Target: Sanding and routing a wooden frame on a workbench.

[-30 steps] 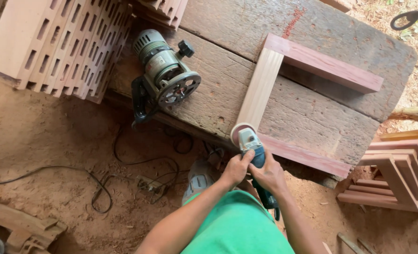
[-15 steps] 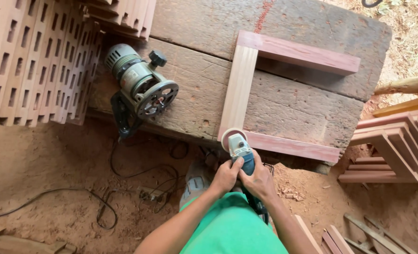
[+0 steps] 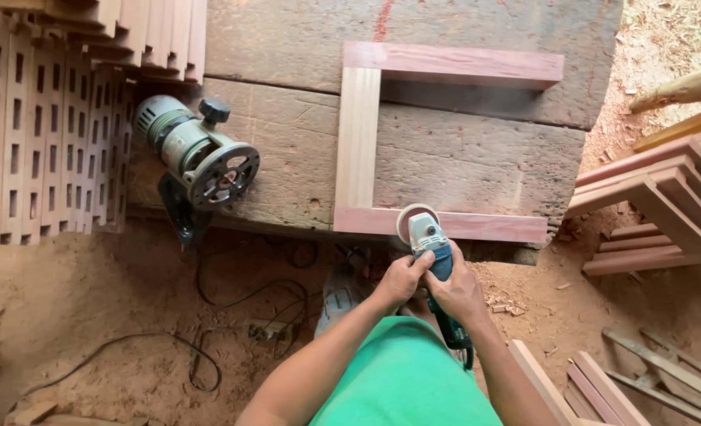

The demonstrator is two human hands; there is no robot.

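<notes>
We keep the blue angle grinder (image 3: 429,246) in both hands, its round sanding disc (image 3: 414,221) resting on the near reddish rail of the three-sided wooden frame (image 3: 358,134), just right of the corner joint. Left hand (image 3: 398,280) is wrapped shut around the grinder's front body; right hand (image 3: 457,292) is clenched on the rear grip. The frame lies flat on the old plank workbench (image 3: 461,170), near its front edge.

Risk, as we judge it: the frame looks unclamped, so a tilted disc could gouge the rail or kick the piece off the edge. The grinder's cord trails by our body and could snag.

Against half a second back, the disc has slid rightward off the corner along the rail. A router (image 3: 196,154) lies on its side to the left, beside stacked slotted panels (image 3: 43,134).
</notes>
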